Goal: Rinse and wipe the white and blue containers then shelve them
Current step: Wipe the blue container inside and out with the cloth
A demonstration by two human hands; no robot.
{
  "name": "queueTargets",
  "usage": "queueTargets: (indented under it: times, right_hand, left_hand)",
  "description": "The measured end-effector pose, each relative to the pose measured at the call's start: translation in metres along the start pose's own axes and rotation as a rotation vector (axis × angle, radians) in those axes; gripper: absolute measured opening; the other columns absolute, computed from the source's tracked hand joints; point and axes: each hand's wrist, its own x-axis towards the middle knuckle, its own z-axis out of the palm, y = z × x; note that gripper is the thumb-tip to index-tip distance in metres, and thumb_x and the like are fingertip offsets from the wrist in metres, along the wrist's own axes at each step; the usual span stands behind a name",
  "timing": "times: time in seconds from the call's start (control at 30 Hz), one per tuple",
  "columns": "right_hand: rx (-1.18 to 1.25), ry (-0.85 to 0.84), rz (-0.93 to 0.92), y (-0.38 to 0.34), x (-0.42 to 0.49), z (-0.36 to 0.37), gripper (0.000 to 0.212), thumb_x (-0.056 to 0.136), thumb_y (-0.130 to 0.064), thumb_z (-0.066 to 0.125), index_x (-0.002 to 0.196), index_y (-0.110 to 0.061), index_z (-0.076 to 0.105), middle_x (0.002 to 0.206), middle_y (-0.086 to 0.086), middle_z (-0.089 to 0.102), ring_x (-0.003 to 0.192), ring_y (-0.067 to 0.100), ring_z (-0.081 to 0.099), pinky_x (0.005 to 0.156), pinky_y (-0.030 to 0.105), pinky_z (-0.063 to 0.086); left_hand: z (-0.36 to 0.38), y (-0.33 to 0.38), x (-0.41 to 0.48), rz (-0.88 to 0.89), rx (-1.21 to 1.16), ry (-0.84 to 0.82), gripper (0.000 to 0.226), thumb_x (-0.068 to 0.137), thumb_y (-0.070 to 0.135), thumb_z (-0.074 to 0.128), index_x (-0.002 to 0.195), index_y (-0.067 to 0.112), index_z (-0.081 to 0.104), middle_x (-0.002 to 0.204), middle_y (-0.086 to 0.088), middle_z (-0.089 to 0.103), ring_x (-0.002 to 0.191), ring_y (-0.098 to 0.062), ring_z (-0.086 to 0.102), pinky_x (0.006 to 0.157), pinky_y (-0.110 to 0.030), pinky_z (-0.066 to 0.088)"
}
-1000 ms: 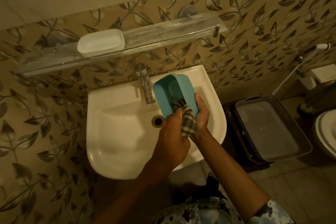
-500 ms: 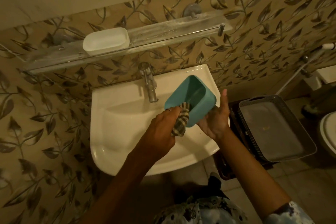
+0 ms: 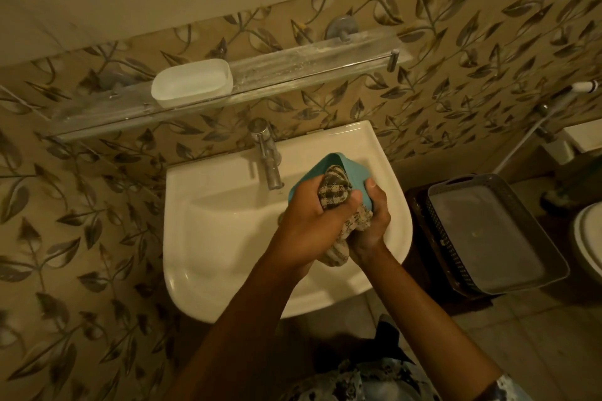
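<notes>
Over the sink [image 3: 221, 238], just right of its tap [image 3: 268, 156], the blue container [image 3: 329, 169] is held tilted, its mouth facing up and toward the person. The right hand [image 3: 374, 221] grasps its right wall with the thumb on the rim, the hidden fingers probably cupped beneath, while the left hand [image 3: 309, 225] clutches a checked cloth [image 3: 335, 192] stuffed into the opening. The white container [image 3: 192, 83] rests on the glass shelf [image 3: 309, 62] above the sink.

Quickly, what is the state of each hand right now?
Left hand: grips the checked cloth inside the blue container.
Right hand: holds the blue container.
</notes>
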Motion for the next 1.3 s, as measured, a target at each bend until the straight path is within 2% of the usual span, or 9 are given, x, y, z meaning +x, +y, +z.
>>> queueTargets:
  times: [0.17,0.3,0.43,0.53,0.67,0.83,0.93,1.07,1.3]
  right_hand:
    - [-0.05,0.046,-0.005,-0.018,0.005,-0.002,0.041,0.077,-0.041,0.054,0.101,-0.009,0.067,0.084,0.007,0.073,0.076,0.018,0.07,0.065,0.026,0.057]
    - [-0.068,0.093,0.006,-0.033,0.009,-0.006,0.051,0.076,-0.045,0.055,0.111,-0.01,0.064,0.094,0.01,0.069,0.085,0.022,0.066,0.074,0.033,0.055]
    - [-0.098,0.077,0.046,-0.035,0.009,-0.009,0.046,0.075,-0.045,0.055,0.105,-0.013,0.067,0.088,0.007,0.071,0.081,0.018,0.067,0.069,0.031,0.056]
    - [-0.127,0.069,0.037,-0.032,0.012,-0.004,0.039,0.075,-0.044,0.054,0.097,-0.016,0.071,0.086,0.005,0.072,0.078,0.017,0.068,0.067,0.029,0.056]
    - [-0.145,0.094,0.009,-0.028,0.018,0.002,0.042,0.069,-0.046,0.06,0.096,-0.016,0.072,0.087,0.006,0.073,0.08,0.02,0.067,0.07,0.032,0.055]
    - [-0.077,-0.057,-0.023,-0.016,0.014,0.01,0.082,0.055,-0.053,0.079,0.115,-0.002,0.054,0.091,0.008,0.069,0.084,0.019,0.067,0.071,0.029,0.055]
    - [-0.085,-0.086,-0.026,-0.016,0.013,0.012,0.096,0.051,-0.057,0.081,0.12,0.0,0.047,0.098,0.013,0.062,0.088,0.022,0.063,0.075,0.031,0.055]
    - [-0.168,-0.06,-0.098,-0.035,0.016,0.015,0.071,0.062,-0.045,0.07,0.117,-0.005,0.054,0.098,0.011,0.065,0.086,0.02,0.066,0.074,0.031,0.054]
    - [-0.189,-0.039,-0.108,-0.054,0.023,0.019,0.06,0.067,-0.049,0.058,0.111,-0.008,0.061,0.091,0.006,0.071,0.085,0.02,0.065,0.073,0.031,0.054]
  left_hand:
    - [-0.006,-0.015,-0.002,0.22,0.319,-0.136,0.055,0.083,0.007,0.066,0.134,0.013,0.045,0.125,0.0,0.057,0.115,-0.011,0.056,0.095,-0.026,0.051]
    - [-0.026,-0.03,0.004,0.253,0.725,-0.214,0.04,0.083,0.013,0.064,0.12,0.017,0.05,0.106,-0.002,0.061,0.105,-0.02,0.059,0.092,-0.03,0.05]
    - [-0.041,-0.043,0.008,0.386,1.02,-0.262,0.051,0.087,0.014,0.059,0.134,0.018,0.04,0.121,-0.003,0.06,0.126,-0.018,0.043,0.116,-0.027,0.003]
    - [-0.031,-0.042,0.004,0.368,0.891,-0.194,0.057,0.081,0.011,0.063,0.133,0.019,0.041,0.125,-0.005,0.056,0.126,-0.024,0.045,0.12,-0.04,0.017]
    - [-0.005,-0.032,-0.007,0.207,0.466,-0.083,0.058,0.078,0.011,0.065,0.131,0.02,0.042,0.116,0.002,0.061,0.105,-0.018,0.061,0.09,-0.039,0.054]
    - [0.002,-0.018,-0.004,0.152,0.061,-0.045,0.052,0.075,0.01,0.067,0.108,0.046,0.048,0.106,0.018,0.06,0.097,0.0,0.062,0.067,-0.011,0.053]
    - [0.003,-0.017,0.0,0.123,-0.037,0.014,0.047,0.068,0.015,0.072,0.103,0.041,0.054,0.098,0.019,0.065,0.095,-0.001,0.064,0.068,-0.013,0.053]
    - [0.005,-0.027,-0.003,0.327,0.149,0.045,0.055,0.075,0.012,0.07,0.126,0.015,0.049,0.113,0.005,0.062,0.105,-0.008,0.062,0.084,-0.023,0.056]
    - [-0.027,-0.052,0.007,0.565,0.65,0.034,0.051,0.077,0.004,0.068,0.124,0.006,0.049,0.121,-0.021,0.058,0.12,-0.032,0.051,0.098,-0.056,0.046]
